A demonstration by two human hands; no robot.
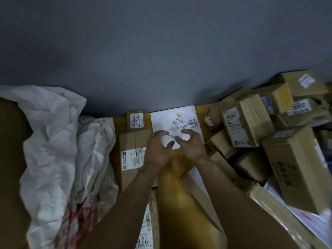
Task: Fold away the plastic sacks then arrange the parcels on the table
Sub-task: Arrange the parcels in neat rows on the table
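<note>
Yellow table (pixel 200 112) against grey wall (pixel 161 42)

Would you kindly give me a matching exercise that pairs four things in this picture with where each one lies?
Things:
1. white sack
2. white mailer
3. small box
4. pile of boxes

Places:
A. heaped on the right
B. beneath the left hand and right hand
C. crumpled on the left
D. by the wall, just left of the mailer

Pairs: 1-C, 2-B, 3-D, 4-A.
</note>
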